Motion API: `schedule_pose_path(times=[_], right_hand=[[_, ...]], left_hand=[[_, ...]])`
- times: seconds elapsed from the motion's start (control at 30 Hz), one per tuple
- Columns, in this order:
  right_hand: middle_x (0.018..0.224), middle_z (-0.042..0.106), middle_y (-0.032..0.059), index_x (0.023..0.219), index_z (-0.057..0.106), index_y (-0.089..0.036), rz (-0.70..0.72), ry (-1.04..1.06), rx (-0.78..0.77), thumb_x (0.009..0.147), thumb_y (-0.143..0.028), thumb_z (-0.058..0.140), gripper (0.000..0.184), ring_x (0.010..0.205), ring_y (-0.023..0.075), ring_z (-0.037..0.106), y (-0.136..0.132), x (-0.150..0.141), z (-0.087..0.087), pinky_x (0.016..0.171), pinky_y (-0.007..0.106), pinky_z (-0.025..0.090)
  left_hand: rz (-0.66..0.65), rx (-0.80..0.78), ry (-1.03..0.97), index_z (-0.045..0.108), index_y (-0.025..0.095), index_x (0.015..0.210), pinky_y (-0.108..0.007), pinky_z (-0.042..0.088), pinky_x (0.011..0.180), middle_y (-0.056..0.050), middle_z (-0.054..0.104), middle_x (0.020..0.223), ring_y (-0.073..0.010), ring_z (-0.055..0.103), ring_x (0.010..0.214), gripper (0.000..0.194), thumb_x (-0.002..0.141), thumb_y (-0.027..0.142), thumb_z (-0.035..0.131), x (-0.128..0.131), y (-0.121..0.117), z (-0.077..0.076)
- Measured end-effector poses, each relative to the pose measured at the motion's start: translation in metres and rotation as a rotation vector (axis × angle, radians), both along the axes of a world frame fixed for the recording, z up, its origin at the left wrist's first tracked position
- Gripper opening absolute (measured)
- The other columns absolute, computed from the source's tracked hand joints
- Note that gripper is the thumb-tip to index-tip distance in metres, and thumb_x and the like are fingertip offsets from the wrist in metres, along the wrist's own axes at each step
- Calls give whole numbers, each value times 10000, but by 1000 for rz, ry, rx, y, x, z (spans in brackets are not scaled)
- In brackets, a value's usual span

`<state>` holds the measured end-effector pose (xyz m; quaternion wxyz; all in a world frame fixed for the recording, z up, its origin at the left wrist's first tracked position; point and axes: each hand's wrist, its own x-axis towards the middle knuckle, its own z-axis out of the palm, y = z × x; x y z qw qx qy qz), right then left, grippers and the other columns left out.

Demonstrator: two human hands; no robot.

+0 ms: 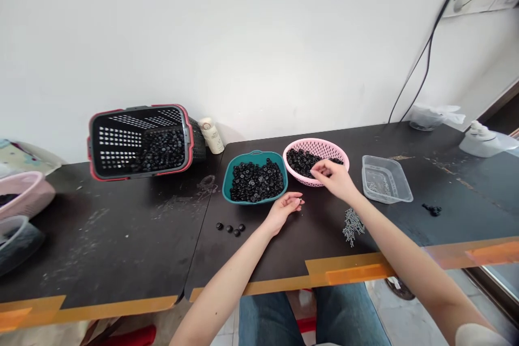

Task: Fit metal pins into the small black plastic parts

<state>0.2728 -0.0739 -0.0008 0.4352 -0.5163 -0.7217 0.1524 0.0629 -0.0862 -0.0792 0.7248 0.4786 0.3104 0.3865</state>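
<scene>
Just in front of the teal basin (pixel 227 186), my left hand (pixel 284 212) is closed, thumb against fingers, with a small dark part barely showing at its fingertips. The basin holds many small black round parts (pixel 256 181). My right hand (pixel 333 177) reaches over the near rim of the pink basket (pixel 320 145), its fingers pinched together. Whatever they hold, if anything, is too small to make out. Black parts (pixel 302 162) fill that basket. Several black round pieces (pixel 229 228) lie on the table left of my left hand. A pile of grey screws (pixel 352 225) lies below my right forearm.
A clear plastic tub (pixel 395 173) with a few screws stands right of the pink basket, and a small black cluster (pixel 432 210) lies beyond it. A grey-and-red basket (pixel 117 143) lies tipped at the back left, beside a white bottle (pixel 211 135). Orange tape (pixel 279 284) lines the table's front edge.
</scene>
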Motion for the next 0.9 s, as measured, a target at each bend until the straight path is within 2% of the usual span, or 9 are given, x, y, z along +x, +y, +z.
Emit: schedule_pose_path(times=[0.07, 0.17, 0.27, 0.4, 0.53, 0.67, 0.77, 0.83, 0.9], right_hand=[[867, 682, 45, 889, 633, -184, -57, -219, -24, 866, -271, 539, 130, 769, 180, 623, 25, 5, 9, 698, 274, 477], [904, 708, 45, 895, 683, -196, -15, -501, -164, 851, -241, 546, 151, 848, 198, 634, 57, 1, 11, 766, 278, 457], [804, 718, 53, 783, 716, -198, 7, -567, -244, 787, -228, 616, 105, 782, 219, 643, 75, -9, 2, 721, 285, 454], [682, 699, 64, 679, 709, -184, -23, -560, -322, 707, -184, 672, 46, 680, 226, 638, 81, -17, -10, 672, 295, 451], [681, 697, 65, 690, 708, -176, -38, -429, -342, 663, -120, 684, 67, 705, 236, 644, 83, -16, -10, 726, 313, 462], [933, 715, 86, 880, 720, -170, -43, -164, -287, 741, -121, 621, 178, 936, 243, 634, 72, -12, -5, 885, 329, 444], [1073, 679, 90, 1009, 679, -174, -60, 96, -230, 855, -228, 520, 228, 990, 217, 619, 44, -10, -8, 896, 336, 462], [1034, 680, 87, 1079, 633, -179, -66, 276, -215, 897, -337, 467, 292, 878, 195, 648, 17, -11, -17, 799, 337, 511], [939, 694, 69, 1072, 616, -187, -40, 434, -226, 865, -439, 521, 340, 792, 182, 663, -11, -16, -29, 728, 325, 535]], left_hand=[[-14, 20, -2, 620, 179, 1157, -269, 423, 849, -52, 648, 930, -102, 569, 798, 445, 776, 393, 703, -1, -1, 1], [-33, 57, 16, 637, 173, 1155, -255, 420, 804, -37, 630, 862, -89, 542, 737, 445, 792, 429, 674, -2, -2, 1], [-27, 85, 27, 681, 144, 1042, -247, 418, 761, -35, 615, 821, -89, 525, 707, 419, 780, 471, 670, -2, -2, 1], [-22, 110, 27, 669, 134, 1007, -233, 411, 720, -24, 601, 777, -86, 518, 683, 412, 787, 482, 657, -1, -2, 0], [-31, 175, 81, 660, 127, 990, -227, 408, 692, -17, 602, 748, -84, 517, 656, 417, 787, 492, 650, 0, -1, 0], [-46, 211, 107, 672, 112, 908, -223, 408, 664, -21, 607, 728, -83, 514, 632, 407, 778, 498, 652, 1, -1, -1], [-42, 220, 94, 673, 110, 885, -222, 418, 671, -18, 610, 718, -81, 520, 636, 376, 754, 463, 687, 4, 0, -1], [-30, 231, 84, 673, 117, 921, -234, 437, 697, -27, 630, 756, -88, 542, 666, 376, 731, 439, 712, 5, 0, -1], [-14, 249, 78, 672, 124, 961, -256, 460, 731, -47, 650, 824, -106, 572, 725, 394, 713, 425, 728, 7, -2, -2]])
